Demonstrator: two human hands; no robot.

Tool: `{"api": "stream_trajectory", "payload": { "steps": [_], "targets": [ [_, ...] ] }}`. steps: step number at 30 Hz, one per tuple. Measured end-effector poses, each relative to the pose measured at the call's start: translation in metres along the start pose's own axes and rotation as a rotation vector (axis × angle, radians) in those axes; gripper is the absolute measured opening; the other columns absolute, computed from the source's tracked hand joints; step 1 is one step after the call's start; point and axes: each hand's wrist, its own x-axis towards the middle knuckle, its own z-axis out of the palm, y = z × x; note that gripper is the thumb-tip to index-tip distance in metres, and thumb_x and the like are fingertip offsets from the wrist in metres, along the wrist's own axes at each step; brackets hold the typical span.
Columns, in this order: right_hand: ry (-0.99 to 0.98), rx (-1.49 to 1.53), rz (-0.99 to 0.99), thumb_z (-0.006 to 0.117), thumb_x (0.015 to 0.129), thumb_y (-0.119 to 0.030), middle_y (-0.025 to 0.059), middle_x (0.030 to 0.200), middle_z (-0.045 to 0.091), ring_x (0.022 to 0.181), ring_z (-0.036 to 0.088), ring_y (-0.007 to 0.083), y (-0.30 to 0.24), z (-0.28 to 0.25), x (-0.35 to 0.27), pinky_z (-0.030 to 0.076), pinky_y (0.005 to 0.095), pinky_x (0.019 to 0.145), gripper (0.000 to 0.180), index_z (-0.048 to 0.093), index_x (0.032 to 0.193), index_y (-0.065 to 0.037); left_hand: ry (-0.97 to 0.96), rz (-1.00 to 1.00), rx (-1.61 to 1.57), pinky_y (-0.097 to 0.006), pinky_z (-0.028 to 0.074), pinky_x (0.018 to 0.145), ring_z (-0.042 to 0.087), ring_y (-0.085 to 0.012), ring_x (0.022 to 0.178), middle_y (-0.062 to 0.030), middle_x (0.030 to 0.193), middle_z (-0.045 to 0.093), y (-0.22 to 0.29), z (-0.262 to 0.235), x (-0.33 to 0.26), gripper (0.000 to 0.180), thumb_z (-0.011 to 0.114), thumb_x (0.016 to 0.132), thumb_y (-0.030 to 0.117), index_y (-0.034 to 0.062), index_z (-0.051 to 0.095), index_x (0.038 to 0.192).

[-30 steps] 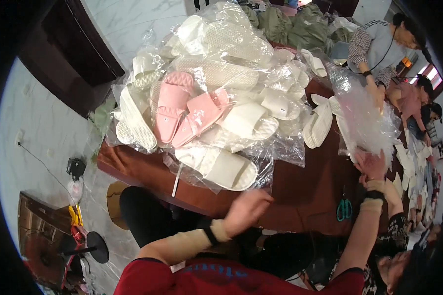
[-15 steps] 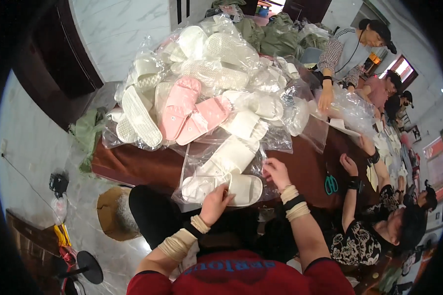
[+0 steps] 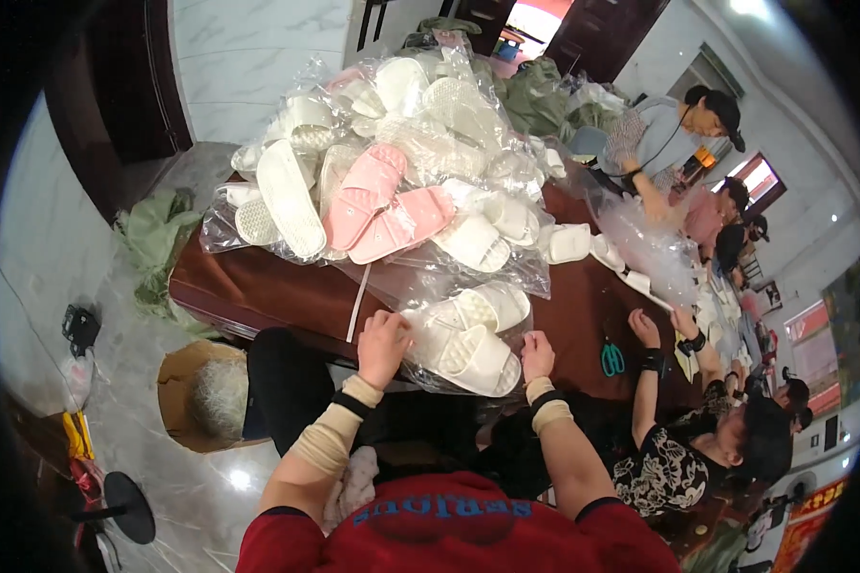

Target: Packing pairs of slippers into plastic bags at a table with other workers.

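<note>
A pair of white slippers (image 3: 480, 363) lies side by side in a clear plastic bag (image 3: 424, 357) at the near edge of the brown-covered table (image 3: 301, 298). My left hand (image 3: 384, 348) is closed at the left side of the bag, its fingertips pinching the plastic. On the opposite side, my right hand (image 3: 538, 356) has its fingers curled together on the bag's right edge. Just beyond the bag, a pair of pink slippers (image 3: 373, 196) rests at the front of a heap of bagged white slippers (image 3: 449, 110).
Teal-handled scissors (image 3: 612, 358) lie right of my right hand. A thin white strip (image 3: 358, 304) crosses the table on the left. Below stands a cardboard box (image 3: 183, 396) with crumpled clear plastic. Co-workers sit along the right side, one person's hand (image 3: 644, 328) near the scissors.
The slippers now lie alongside each other in the bag instead of one across the other. My left hand has shifted up and left to the bag's side; my right has closed on its right edge.
</note>
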Motion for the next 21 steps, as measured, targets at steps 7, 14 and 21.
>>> {"api": "stream_trajectory", "payload": {
  "steps": [7, 14, 21],
  "targets": [
    [0.083, -0.131, 0.048, 0.055, 0.093, -0.022, 0.0153, 0.077, 0.066, 0.068, 0.064, 0.0297, -0.022, 0.003, -0.019, 0.049, 0.0403, 0.064, 0.019, 0.061, 0.094, -0.005, 0.364, -0.298, -0.545, -0.032, 0.048, 0.061, 0.061, -0.0227, 0.068, -0.0119, 0.076, 0.061, -0.013, -0.066, 0.056, 0.009, 0.062, 0.089, 0.008, -0.0002, 0.059, 0.091],
    [0.077, -0.462, 0.021, 0.054, 0.094, -0.025, 0.019, 0.096, 0.067, 0.09, 0.063, 0.0414, -0.041, 0.01, -0.031, 0.049, 0.049, 0.076, 0.021, 0.057, 0.103, -0.007, 0.305, 0.047, 0.097, -0.039, 0.051, 0.068, 0.065, -0.031, 0.078, -0.014, 0.087, 0.067, -0.024, 0.014, 0.031, 0.034, 0.073, 0.081, 0.031, 0.001, 0.066, 0.095],
    [0.008, -0.359, -0.059, 0.055, 0.095, -0.016, 0.0212, 0.094, 0.066, 0.09, 0.062, 0.0432, -0.02, 0.004, -0.013, 0.047, 0.0504, 0.076, 0.014, 0.056, 0.103, -0.005, 0.25, -0.445, -0.55, -0.04, 0.051, 0.065, 0.065, -0.0299, 0.069, -0.0122, 0.075, 0.068, -0.103, 0.009, 0.073, 0.01, 0.069, 0.078, 0.008, 0.0018, 0.069, 0.085]
  ]
}}
